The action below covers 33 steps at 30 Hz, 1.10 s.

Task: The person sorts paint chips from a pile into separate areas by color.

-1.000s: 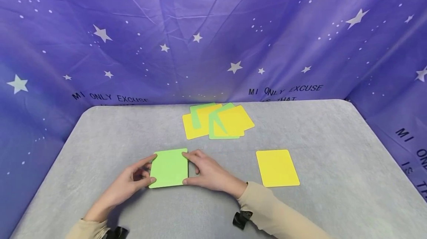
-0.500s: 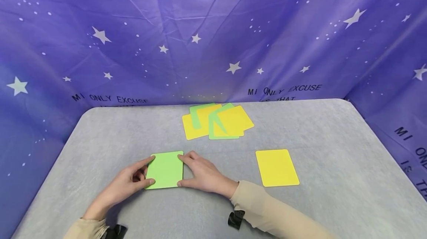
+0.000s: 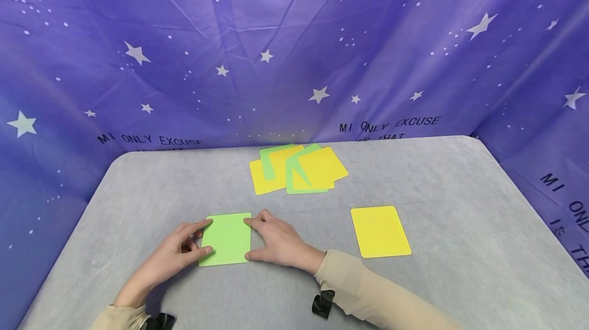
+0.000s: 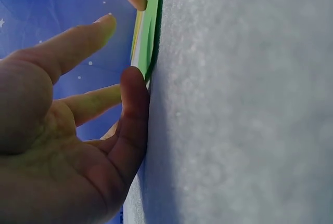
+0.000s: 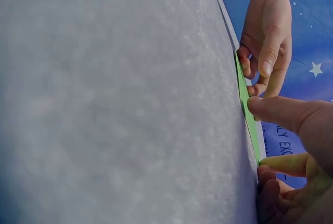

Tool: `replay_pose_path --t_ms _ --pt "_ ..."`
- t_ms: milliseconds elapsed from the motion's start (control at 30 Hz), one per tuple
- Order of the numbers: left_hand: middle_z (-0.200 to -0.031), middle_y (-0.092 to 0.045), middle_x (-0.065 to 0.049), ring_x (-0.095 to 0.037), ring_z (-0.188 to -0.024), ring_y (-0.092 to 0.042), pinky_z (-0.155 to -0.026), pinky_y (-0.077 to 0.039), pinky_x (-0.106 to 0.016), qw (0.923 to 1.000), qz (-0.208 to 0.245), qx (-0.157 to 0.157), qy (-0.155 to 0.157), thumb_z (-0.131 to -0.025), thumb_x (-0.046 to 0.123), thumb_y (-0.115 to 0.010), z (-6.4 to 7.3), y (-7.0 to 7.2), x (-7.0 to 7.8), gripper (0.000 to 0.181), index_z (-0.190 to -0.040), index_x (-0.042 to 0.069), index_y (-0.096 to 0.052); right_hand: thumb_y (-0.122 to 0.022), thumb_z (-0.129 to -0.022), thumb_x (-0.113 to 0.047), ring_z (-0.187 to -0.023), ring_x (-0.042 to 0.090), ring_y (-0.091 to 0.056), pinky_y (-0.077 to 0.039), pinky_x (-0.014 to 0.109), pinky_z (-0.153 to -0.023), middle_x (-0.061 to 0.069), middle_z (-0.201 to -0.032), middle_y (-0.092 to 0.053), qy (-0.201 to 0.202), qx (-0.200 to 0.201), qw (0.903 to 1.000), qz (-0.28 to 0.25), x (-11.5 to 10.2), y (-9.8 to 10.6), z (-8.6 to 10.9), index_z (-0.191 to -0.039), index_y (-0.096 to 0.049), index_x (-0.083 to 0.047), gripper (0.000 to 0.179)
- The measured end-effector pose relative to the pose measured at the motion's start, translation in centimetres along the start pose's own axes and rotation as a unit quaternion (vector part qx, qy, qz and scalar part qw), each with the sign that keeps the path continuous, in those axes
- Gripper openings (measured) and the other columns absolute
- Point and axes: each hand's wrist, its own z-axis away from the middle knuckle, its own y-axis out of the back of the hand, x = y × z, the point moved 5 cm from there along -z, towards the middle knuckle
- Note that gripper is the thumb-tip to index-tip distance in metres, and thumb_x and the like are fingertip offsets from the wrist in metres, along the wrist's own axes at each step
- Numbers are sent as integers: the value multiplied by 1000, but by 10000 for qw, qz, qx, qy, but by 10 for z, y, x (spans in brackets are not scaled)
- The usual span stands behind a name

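Observation:
A square light-green card (image 3: 227,238) lies on the table left of centre, between the two hands. My left hand (image 3: 166,259) is at its left edge. In the left wrist view the left hand's thumb (image 4: 101,29) stands a little off the card, while a bent finger (image 4: 136,91) is by the card's edge. On the opposite edge, my right hand (image 3: 282,240) holds the card by its two right corners with thumb and index finger. The right wrist view shows the right thumb (image 5: 270,109) touching the green card (image 5: 245,94). The card's underside is hidden.
A yellow square card (image 3: 381,232) lies flat to the right on the grey table (image 3: 460,192). Toward the back edge, several yellow and green cards (image 3: 317,169) overlap in a loose heap. A purple star-patterned curtain (image 3: 230,23) encloses the back and sides.
Both hands and the green card have shifted slightly left and nearer. The dark shadow along the card's right edge has gone, and the card lies flatter. The other cards have stayed put.

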Motion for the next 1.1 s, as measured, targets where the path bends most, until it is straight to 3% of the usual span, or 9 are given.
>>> replay_pose_path --t_ms 100,333,600,900,1100 --pt "-102 -48 -9 -6 -70 -50 -59 -44 -22 9998 148 15 94 -84 10 -75 0 -1 -2 56 -133 -8 -51 -79 -77 -35 -89 8 -53 -44 20 -69 0 -112 -52 -13 27 10000 -65 1 -1 0 -138 -54 -12 70" --pt "-105 -43 -16 -11 -70 -54 -59 -51 -26 9905 1222 -220 592 -89 7 -69 -2 -3 -10 60 -140 -8 -40 -79 -78 -28 -74 4 -47 -40 19 -63 -4 -102 -51 82 107 9964 -838 8 1 3 -135 -56 -10 64" --pt "-113 -46 -21 -15 -73 -57 -62 -53 -30 9845 1462 -327 912 -90 10 -67 -3 -4 -7 64 -143 -5 -35 -78 -80 -19 -65 2 -46 -41 20 -64 0 -99 -50 146 3 9873 -1579 18 12 11 -138 -50 -5 66" --pt "-115 -48 -19 -13 -76 -59 -59 -49 -26 9908 1209 -374 472 -89 11 -70 -12 -14 17 64 -142 -1 -38 -73 -87 -19 -70 7 -53 -46 23 -68 5 -106 -53 357 -62 9802 -1946 38 32 32 -139 -49 -3 60" --pt "-118 -49 -18 -16 -83 -60 -66 -51 -27 9912 1222 -445 234 -88 11 -71 -27 -28 31 64 -142 0 -39 -72 -88 -18 -72 8 -53 -47 25 -68 6 -106 -54 333 123 9814 -1886 55 47 45 -138 -49 -2 58"
